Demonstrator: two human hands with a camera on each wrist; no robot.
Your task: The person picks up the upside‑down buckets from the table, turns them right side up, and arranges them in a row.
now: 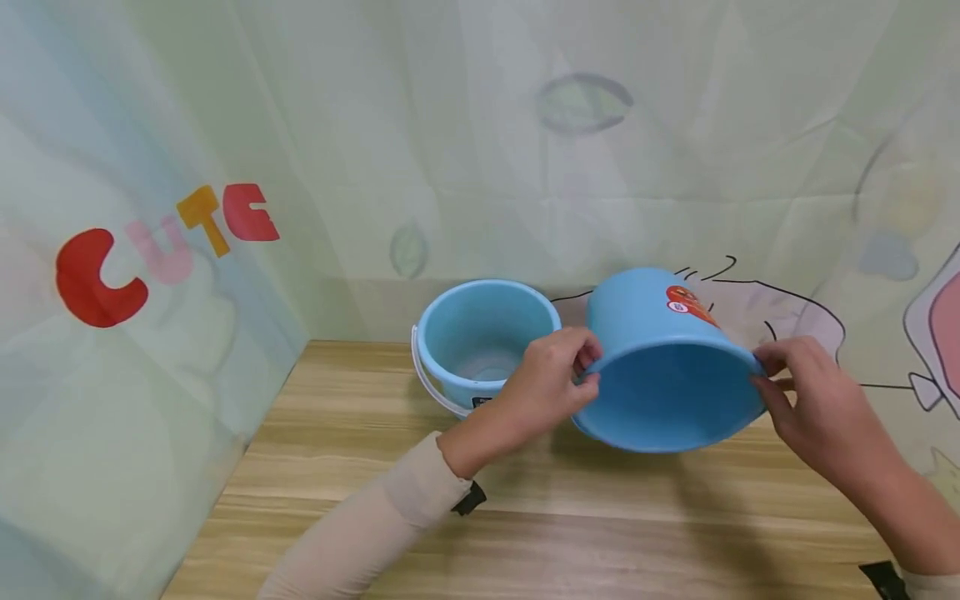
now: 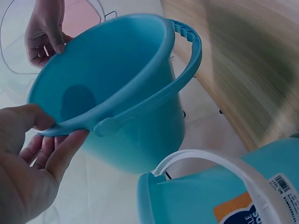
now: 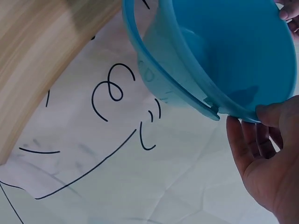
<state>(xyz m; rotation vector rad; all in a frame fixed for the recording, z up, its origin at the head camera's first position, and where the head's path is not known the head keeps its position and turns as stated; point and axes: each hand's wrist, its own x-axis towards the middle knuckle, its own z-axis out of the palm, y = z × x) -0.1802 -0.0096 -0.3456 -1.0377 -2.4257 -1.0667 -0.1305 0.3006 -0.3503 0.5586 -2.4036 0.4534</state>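
A blue plastic bucket (image 1: 667, 400) is tilted, its mouth facing the head camera and an orange-red sticker on its side. My left hand (image 1: 558, 371) pinches its rim on the left, thumb inside the mouth in the left wrist view. On the opposite side my right hand (image 1: 813, 408) pinches the rim too, as the right wrist view also shows. The bucket's blue handle (image 2: 187, 70) hangs along its lower side. Just left of it, a second blue bucket (image 1: 442, 333) with a white handle (image 1: 431, 379) stands upright on the table, partly hidden behind my left hand.
The wood-grain table (image 1: 322, 467) runs up to a pale printed curtain (image 1: 465, 150) at the back. Another curtain side on the left carries the coloured letters CUTE (image 1: 101, 279). A shadow falls on the table below the tilted bucket.
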